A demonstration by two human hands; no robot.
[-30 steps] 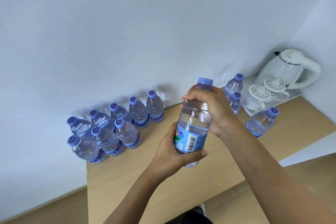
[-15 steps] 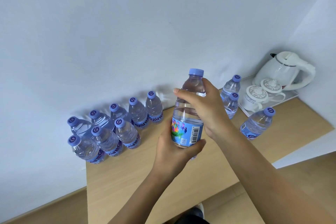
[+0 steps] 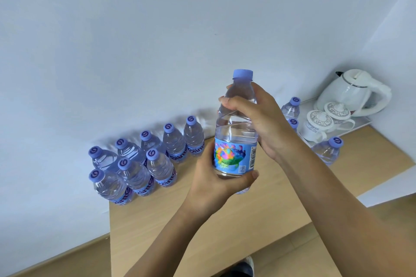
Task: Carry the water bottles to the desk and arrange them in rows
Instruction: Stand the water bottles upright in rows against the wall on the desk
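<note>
We hold one clear plastic water bottle with a blue cap and a bright fish label point(image 3: 235, 132) up in the air above the light wooden desk point(image 3: 258, 220). It stands straight up and down, cap on top, bottom pointing at the desk. The label with its black bar code faces us.

Our left hand point(image 3: 213, 184) wraps round the bottom part of the bottle, thumb in front under the label. Our right hand point(image 3: 261, 119) grips the upper part, fingers curled round the neck just under the cap.

On the left by the white wall point(image 3: 135, 40), eight more bottles point(image 3: 155, 157) stand upright in two rows, five behind and three in front. Three other bottles point(image 3: 326, 150) stand on the right, near a white tray point(image 3: 360, 122) with a white electric kettle point(image 3: 353, 92) and two white lidded cups point(image 3: 319, 121).
</note>
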